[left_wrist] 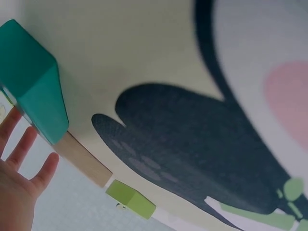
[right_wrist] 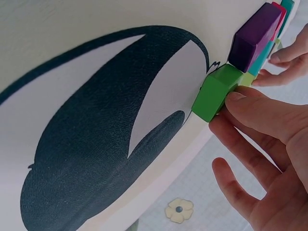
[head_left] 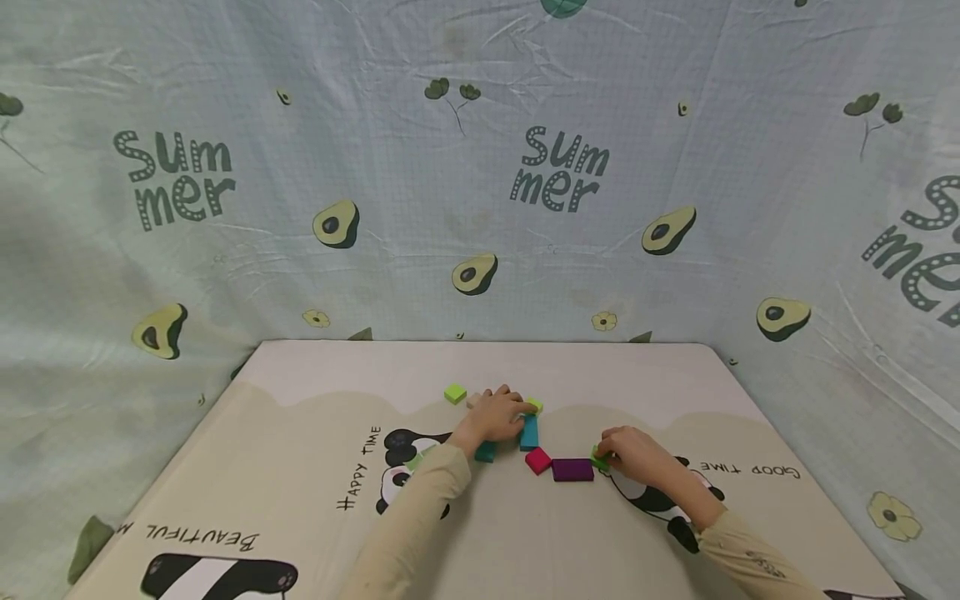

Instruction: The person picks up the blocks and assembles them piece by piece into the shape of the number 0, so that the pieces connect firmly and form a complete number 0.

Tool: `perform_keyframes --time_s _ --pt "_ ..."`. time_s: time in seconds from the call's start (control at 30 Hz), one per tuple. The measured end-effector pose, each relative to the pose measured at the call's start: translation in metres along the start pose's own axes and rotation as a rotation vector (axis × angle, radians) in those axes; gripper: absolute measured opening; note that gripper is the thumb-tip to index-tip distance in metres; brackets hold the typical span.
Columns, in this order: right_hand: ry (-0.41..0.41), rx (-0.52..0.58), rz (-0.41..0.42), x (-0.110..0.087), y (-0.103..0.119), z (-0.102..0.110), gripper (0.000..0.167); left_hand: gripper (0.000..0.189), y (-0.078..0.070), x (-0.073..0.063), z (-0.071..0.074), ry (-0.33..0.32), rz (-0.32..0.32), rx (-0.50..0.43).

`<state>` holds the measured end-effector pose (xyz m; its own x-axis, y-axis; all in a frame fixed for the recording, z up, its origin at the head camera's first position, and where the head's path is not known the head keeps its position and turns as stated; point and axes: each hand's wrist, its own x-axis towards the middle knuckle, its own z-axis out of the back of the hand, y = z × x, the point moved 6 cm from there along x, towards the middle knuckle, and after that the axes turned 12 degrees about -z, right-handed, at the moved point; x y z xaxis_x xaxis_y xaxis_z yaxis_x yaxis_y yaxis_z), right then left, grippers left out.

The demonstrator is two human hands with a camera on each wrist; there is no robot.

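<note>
With thumb and fingers, my right hand (head_left: 637,454) pinches a green block (right_wrist: 216,94) at the right end of a curved row of blocks. Beside it lies a purple block (head_left: 572,470), followed by a red block (head_left: 537,461) and a blue block (head_left: 529,433). My left hand (head_left: 498,417) reaches over the row's far end, fingertips right at a yellow-green block (head_left: 535,404). Its fingers look spread and fairly straight in the left wrist view, close to a teal block (left_wrist: 33,72). The left palm's underside is hidden.
Left of the left hand lie a plain wooden block (left_wrist: 84,159) and a light green block (head_left: 455,393). The tabletop (head_left: 315,408) carries panda prints and lettering. A pale curtain (head_left: 405,217) with avocado prints hangs behind and at the sides.
</note>
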<state>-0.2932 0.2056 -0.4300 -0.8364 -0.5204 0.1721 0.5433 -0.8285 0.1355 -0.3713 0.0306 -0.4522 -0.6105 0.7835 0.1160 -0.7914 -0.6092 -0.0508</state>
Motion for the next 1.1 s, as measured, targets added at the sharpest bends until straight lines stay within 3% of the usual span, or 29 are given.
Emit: perform_keyframes --time_s 0.47,1.1 --pt "0.013 0.011 -0.004 0.001 -0.003 -0.002 0.013 0.033 0.001 -0.006 0.008 0.004 -0.029 0.079" --pt "0.041 0.039 -0.025 -0.004 0.000 0.001 0.016 0.033 -0.006 -0.040 0.037 -0.071 -0.213 0.183"
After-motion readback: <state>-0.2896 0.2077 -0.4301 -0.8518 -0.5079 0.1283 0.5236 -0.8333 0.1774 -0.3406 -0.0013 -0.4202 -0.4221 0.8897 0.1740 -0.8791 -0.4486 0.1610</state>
